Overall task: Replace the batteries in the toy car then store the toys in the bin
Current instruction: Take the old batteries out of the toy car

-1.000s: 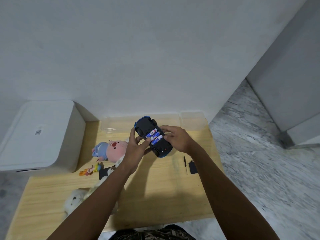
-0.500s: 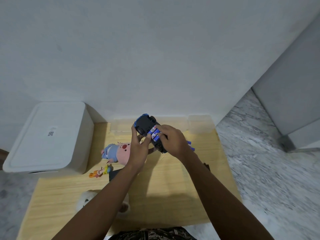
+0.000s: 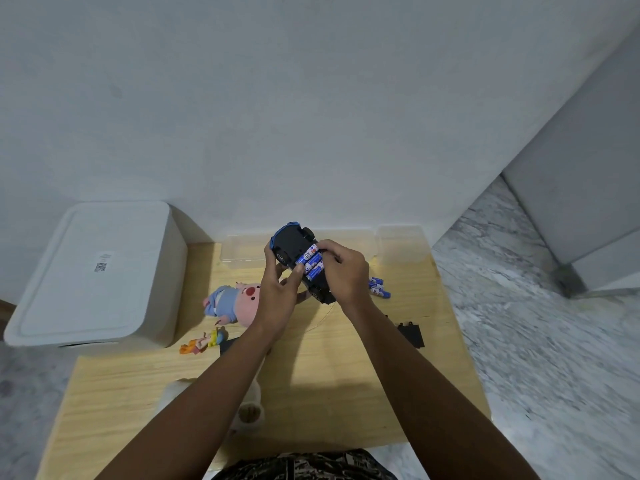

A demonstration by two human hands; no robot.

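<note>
Toy car (image 3: 294,245) upturned, both hands' fingers clamped on it, spare batteries (image 3: 379,287) now uncovered

One toy car (image 3: 294,244), two plush toys (image 3: 239,301), one figurine (image 3: 202,342), one white bin (image 3: 93,271).

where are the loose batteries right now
In the head view, the loose batteries lie on the table, right of the right hand, near the clear container.

Open wood on the table (image 3: 346,386) between the arms; pig plush (image 3: 239,301) crowding left, loose batteries (image 3: 379,287) right.
</note>
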